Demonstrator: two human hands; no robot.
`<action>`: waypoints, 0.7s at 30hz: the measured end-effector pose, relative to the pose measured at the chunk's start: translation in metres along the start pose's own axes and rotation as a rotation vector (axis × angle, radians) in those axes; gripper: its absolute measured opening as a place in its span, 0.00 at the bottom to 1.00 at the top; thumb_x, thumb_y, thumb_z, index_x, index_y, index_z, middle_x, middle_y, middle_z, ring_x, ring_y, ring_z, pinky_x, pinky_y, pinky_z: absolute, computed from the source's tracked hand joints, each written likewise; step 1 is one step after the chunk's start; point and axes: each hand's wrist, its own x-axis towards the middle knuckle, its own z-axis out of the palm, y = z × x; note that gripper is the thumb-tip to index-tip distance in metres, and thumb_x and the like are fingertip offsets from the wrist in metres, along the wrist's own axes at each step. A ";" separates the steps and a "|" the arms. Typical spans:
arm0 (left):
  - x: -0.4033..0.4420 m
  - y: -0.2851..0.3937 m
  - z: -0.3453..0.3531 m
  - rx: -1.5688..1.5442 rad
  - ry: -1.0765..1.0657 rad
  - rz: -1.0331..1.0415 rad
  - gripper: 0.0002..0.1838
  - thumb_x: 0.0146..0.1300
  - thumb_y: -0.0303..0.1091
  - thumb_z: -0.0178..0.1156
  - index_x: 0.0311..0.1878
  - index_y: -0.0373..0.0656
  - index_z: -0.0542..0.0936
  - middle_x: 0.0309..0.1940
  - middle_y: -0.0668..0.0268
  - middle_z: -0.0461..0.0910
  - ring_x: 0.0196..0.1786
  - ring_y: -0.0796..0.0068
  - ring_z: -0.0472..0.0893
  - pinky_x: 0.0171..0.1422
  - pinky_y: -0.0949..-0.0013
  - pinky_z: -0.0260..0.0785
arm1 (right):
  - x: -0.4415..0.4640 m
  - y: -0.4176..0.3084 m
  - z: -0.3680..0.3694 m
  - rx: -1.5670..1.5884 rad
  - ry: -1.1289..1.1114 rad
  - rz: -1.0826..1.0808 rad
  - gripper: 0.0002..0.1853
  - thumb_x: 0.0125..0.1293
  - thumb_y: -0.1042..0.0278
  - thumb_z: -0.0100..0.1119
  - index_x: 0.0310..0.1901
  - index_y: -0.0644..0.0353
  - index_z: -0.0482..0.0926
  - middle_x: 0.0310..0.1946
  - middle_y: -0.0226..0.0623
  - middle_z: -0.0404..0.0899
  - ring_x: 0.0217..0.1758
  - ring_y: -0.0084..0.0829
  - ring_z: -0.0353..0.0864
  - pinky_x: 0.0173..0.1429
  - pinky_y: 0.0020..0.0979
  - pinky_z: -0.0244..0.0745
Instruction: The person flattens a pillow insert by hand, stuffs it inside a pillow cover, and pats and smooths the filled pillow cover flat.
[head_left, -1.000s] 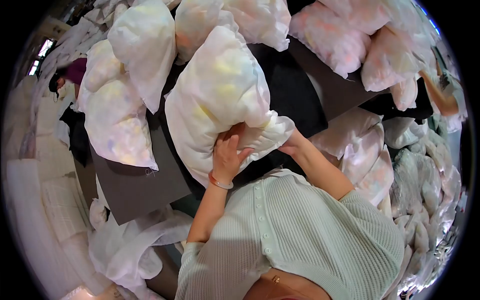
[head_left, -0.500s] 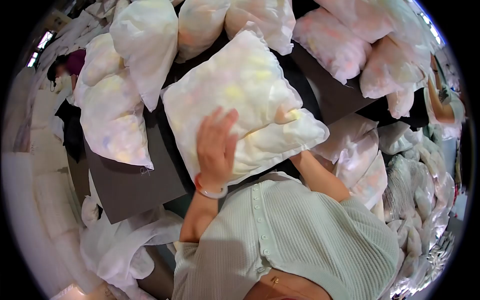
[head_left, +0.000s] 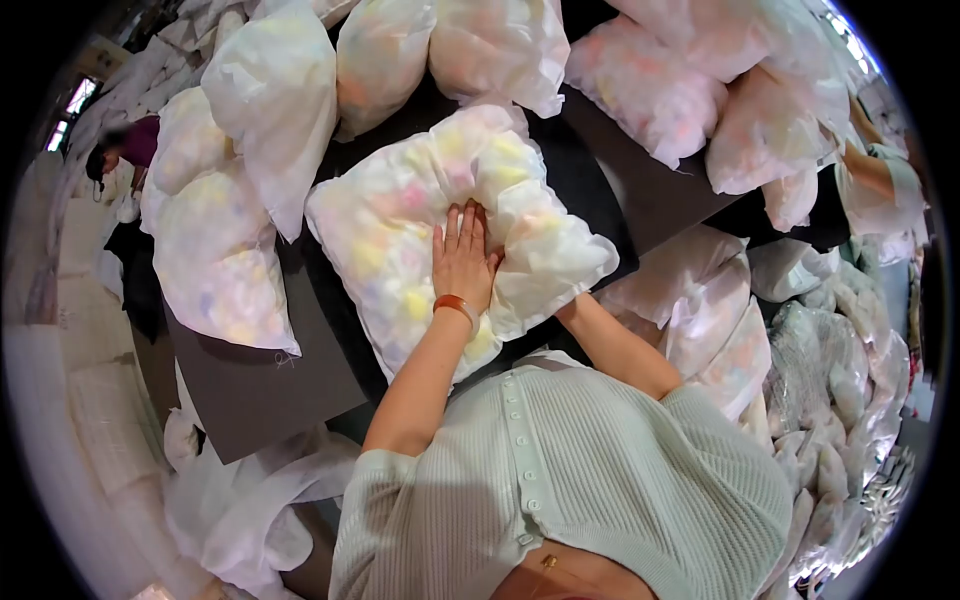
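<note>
A white, puffy pillow [head_left: 380,235] with pale pink and yellow patches showing through its cover lies in front of me. My left hand [head_left: 463,262] presses flat into its middle, fingers stretched out and lying on the cloth, with bangles at the wrist. A deep dent runs through the pillow beside the fingers, and its right part bulges up. My right hand [head_left: 572,306] goes under the pillow's lower right corner; only the wrist end shows, so its fingers are hidden.
Beneath the pillow is a black surface [head_left: 600,215] beside grey boards [head_left: 260,390]. Similar stuffed pillows [head_left: 225,250] surround it at left, back and right [head_left: 640,85]. Sheer white cloth [head_left: 240,510] hangs lower left. A person [head_left: 140,145] bends at far left; another person's arm [head_left: 868,170] shows at right.
My left hand has moved down and right onto the pillow's middle and pressed in. The pillow has sunk and creased there, with its right corner drawn inward.
</note>
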 end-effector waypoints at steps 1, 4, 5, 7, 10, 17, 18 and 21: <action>0.000 0.000 -0.001 -0.067 0.038 0.022 0.35 0.68 0.51 0.46 0.72 0.40 0.56 0.76 0.65 0.49 0.78 0.62 0.43 0.78 0.55 0.34 | -0.002 -0.001 -0.002 -0.003 -0.003 0.004 0.22 0.72 0.61 0.45 0.64 0.59 0.66 0.62 0.41 0.69 0.64 0.38 0.69 0.69 0.41 0.65; -0.011 -0.004 -0.015 -0.256 0.100 0.057 0.32 0.69 0.47 0.47 0.71 0.40 0.60 0.74 0.61 0.53 0.77 0.59 0.46 0.78 0.55 0.37 | -0.012 -0.003 -0.010 0.020 -0.008 0.033 0.22 0.72 0.61 0.45 0.64 0.59 0.66 0.62 0.41 0.69 0.65 0.38 0.69 0.69 0.41 0.65; -0.014 -0.014 -0.020 -0.582 0.052 0.153 0.29 0.69 0.43 0.50 0.69 0.40 0.63 0.72 0.59 0.57 0.77 0.58 0.49 0.77 0.56 0.41 | -0.016 -0.003 -0.013 0.029 -0.012 0.055 0.22 0.72 0.61 0.45 0.64 0.59 0.66 0.62 0.41 0.69 0.65 0.38 0.69 0.69 0.41 0.65; -0.037 -0.022 -0.065 -1.404 0.028 0.016 0.22 0.66 0.32 0.56 0.64 0.40 0.71 0.67 0.55 0.66 0.74 0.57 0.58 0.74 0.61 0.52 | -0.029 0.001 -0.019 0.073 -0.013 0.151 0.22 0.72 0.61 0.45 0.64 0.59 0.66 0.63 0.40 0.69 0.65 0.38 0.68 0.69 0.41 0.65; -0.073 -0.079 -0.114 -0.475 0.381 0.029 0.22 0.68 0.39 0.54 0.63 0.42 0.72 0.65 0.57 0.70 0.71 0.52 0.62 0.72 0.56 0.53 | -0.056 0.019 -0.036 0.188 0.030 0.397 0.22 0.72 0.61 0.46 0.64 0.58 0.66 0.63 0.40 0.69 0.65 0.38 0.68 0.70 0.40 0.64; -0.143 -0.124 -0.018 -1.399 0.172 -0.412 0.39 0.69 0.44 0.55 0.73 0.34 0.49 0.70 0.55 0.59 0.71 0.65 0.59 0.74 0.66 0.49 | -0.044 0.062 -0.111 -0.804 -0.189 0.325 0.23 0.71 0.60 0.46 0.65 0.57 0.65 0.65 0.37 0.67 0.66 0.36 0.66 0.71 0.37 0.62; -0.139 -0.110 -0.028 -1.505 0.207 -0.463 0.40 0.68 0.47 0.56 0.72 0.34 0.49 0.68 0.52 0.62 0.70 0.63 0.62 0.72 0.66 0.53 | -0.042 0.070 -0.120 -0.787 -0.177 0.418 0.25 0.71 0.57 0.47 0.66 0.57 0.64 0.65 0.38 0.67 0.66 0.36 0.66 0.72 0.36 0.60; -0.128 -0.099 -0.041 -1.289 0.065 -0.588 0.43 0.66 0.51 0.57 0.72 0.33 0.50 0.67 0.48 0.63 0.68 0.59 0.66 0.69 0.64 0.58 | -0.051 0.080 -0.068 -0.965 -0.286 0.492 0.29 0.69 0.51 0.49 0.67 0.57 0.63 0.67 0.40 0.64 0.67 0.38 0.64 0.72 0.39 0.58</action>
